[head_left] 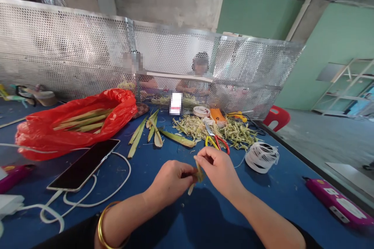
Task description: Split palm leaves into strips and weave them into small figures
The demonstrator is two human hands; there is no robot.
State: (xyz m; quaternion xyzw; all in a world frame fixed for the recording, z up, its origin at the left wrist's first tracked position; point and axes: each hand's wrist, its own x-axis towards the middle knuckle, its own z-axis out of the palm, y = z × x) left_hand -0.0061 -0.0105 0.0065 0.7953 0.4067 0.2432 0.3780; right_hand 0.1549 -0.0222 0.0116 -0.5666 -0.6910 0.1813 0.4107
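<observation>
Low at the centre of the blue table (286, 190), I see both hands meeting on one pale leaf strip (200, 175), held just above the cloth. Left hand (171, 181) pinches its lower part, right hand (217, 169) the top. Scissors (217, 142) lie just beyond, white cord coil (261, 156) to the right, phone (84, 163) and red bag (73, 124) left.

text readable: none | white label (176, 103) at the mesh screen (73, 46): blurred, a red band is seen, possibly print | stickers on pink case (340, 202): marks too small to be read
</observation>
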